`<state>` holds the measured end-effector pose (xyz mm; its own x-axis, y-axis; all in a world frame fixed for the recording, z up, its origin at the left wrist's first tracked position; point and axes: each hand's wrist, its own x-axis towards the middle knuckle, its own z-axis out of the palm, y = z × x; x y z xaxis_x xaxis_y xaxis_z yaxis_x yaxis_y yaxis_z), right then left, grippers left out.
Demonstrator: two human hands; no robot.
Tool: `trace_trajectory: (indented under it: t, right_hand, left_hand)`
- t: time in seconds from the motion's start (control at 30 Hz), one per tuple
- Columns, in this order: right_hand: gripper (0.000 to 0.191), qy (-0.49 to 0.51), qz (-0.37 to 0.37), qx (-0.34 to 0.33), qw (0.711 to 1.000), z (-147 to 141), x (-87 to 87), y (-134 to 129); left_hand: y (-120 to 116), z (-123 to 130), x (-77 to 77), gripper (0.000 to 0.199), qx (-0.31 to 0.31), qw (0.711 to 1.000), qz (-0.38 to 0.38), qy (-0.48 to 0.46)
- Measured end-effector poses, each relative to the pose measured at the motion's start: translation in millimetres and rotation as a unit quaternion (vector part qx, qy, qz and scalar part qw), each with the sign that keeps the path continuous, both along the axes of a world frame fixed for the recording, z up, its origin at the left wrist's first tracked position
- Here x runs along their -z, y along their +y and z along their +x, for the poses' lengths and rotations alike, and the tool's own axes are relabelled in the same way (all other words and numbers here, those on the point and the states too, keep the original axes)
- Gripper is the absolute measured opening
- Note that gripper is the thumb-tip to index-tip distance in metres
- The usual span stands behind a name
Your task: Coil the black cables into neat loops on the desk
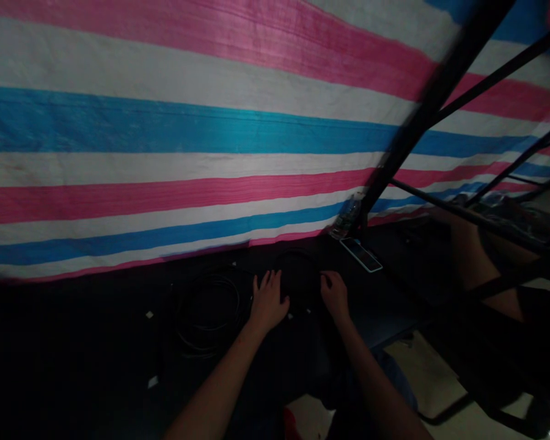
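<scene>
My left hand (268, 300) lies palm down on the dark table (101, 342), its fingers spread, between two loops of black cable. To its left rests a larger coil of black cable (211, 311). A thinner black cable loop (297, 250) curves across the table between my two hands and is hard to see against the dark surface. My right hand (334, 292) is at the right side of that loop, thumb and index finger pinched together, apparently on the thin cable.
A phone (361, 255) lies beyond my right hand, beside a clear plastic bottle (347, 215). Black metal bars (407, 128) rise at the right. Another person's arm (474, 256) reaches in behind them. Striped sheeting (211, 131) hangs behind the table. Small pale scraps (153, 382) dot the surface.
</scene>
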<state>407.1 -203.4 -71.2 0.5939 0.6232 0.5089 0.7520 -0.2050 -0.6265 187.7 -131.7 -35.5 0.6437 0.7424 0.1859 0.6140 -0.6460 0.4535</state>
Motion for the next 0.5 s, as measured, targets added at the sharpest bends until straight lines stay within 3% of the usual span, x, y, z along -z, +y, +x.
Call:
trace_trajectory:
  t: [0.2,0.33,0.4,0.5]
  right_hand:
    - [0.031,0.077,0.025,-0.043,0.996,-7,-6.9,-12]
    - [0.034,0.005,0.047,0.008,0.999,-2,-3.9,-11]
    - [0.038,0.009,0.024,0.031,0.999,0,-0.2,-8]
    - [0.040,0.011,-0.015,-0.008,1.000,-1,2.2,-6]
  left_hand:
    - [0,5,2.4,0.062,-0.047,0.998,-0.002,-0.037]
    - [-1,4,1.9,0.064,-0.067,0.997,0.003,-0.048]
    - [-1,3,1.0,0.064,-0.070,0.996,0.003,-0.046]
    - [-2,3,-0.2,0.068,-0.072,0.996,0.001,-0.044]
